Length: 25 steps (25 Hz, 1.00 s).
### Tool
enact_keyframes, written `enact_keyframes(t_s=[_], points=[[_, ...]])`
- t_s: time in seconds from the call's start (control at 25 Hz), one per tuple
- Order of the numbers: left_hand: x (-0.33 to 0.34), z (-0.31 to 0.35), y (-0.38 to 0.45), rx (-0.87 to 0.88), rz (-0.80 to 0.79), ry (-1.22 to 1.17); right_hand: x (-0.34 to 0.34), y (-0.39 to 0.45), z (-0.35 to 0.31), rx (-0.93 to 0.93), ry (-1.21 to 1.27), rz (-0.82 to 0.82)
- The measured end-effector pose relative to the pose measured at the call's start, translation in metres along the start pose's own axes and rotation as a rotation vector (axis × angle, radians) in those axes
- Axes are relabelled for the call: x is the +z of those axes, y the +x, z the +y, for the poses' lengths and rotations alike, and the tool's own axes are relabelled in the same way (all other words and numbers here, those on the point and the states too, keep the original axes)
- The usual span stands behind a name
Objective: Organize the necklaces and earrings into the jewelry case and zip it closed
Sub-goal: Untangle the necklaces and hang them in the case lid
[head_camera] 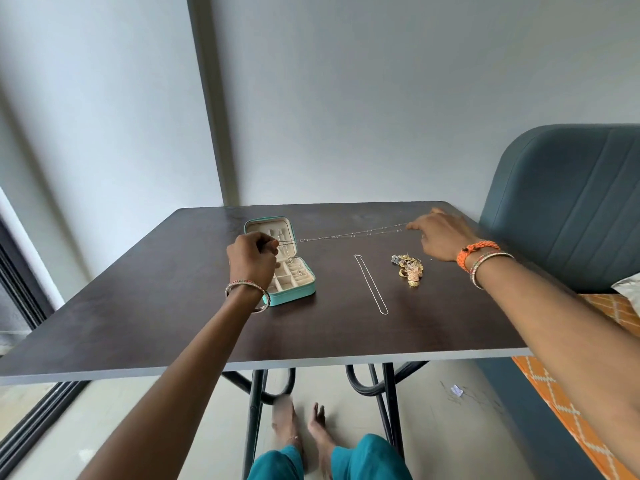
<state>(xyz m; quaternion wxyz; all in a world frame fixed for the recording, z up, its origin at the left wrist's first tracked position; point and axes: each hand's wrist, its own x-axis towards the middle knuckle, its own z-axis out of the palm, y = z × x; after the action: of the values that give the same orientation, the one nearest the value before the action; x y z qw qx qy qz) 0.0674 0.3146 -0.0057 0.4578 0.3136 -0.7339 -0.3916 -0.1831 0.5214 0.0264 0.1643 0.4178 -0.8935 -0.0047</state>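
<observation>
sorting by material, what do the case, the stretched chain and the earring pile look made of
Case: teal faux leather by its smooth matte shell, cream velvety lining, probably. Stretched chain: thin silver-toned metal, glinting. Earring pile: gold-toned metal, shiny; true metal cannot be told.

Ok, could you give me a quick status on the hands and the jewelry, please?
Left hand and right hand pinch one necklace, stretched over the open case. Second necklace and earrings on the table. Nothing in the way.
</observation>
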Motion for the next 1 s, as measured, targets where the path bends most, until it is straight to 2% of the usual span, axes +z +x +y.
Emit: enact_keyframes(t_s=[0.08,0.2,0.28,0.4,0.52,0.72,1.0], points=[[-0.001,-0.003,-0.002,0.027,0.001,0.017,0.002,0.005,-0.001,0.108,0.277,-0.041],[-0.004,-0.01,-0.007,0.025,-0.003,0.018,-0.002,0.014,-0.004,0.241,1.042,-0.006],[-0.007,-0.011,-0.014,0.041,-0.032,0.002,-0.008,0.019,-0.011,0.397,1.497,0.014],[-0.006,-0.007,-0.029,0.155,-0.1,0.028,-0.015,0.027,-0.021,0.544,1.871,0.067],[-0.003,-0.008,-0.04,0.206,-0.165,0.074,-0.012,0.04,-0.027,0.615,2.102,0.081],[-0.002,-0.012,-0.047,-0.074,-0.279,-0.122,0.0,0.052,-0.031,0.774,2.149,0.205],[0.007,-0.023,-0.034,-0.299,-0.219,-0.282,0.023,0.062,-0.033,0.822,2.265,0.161]])
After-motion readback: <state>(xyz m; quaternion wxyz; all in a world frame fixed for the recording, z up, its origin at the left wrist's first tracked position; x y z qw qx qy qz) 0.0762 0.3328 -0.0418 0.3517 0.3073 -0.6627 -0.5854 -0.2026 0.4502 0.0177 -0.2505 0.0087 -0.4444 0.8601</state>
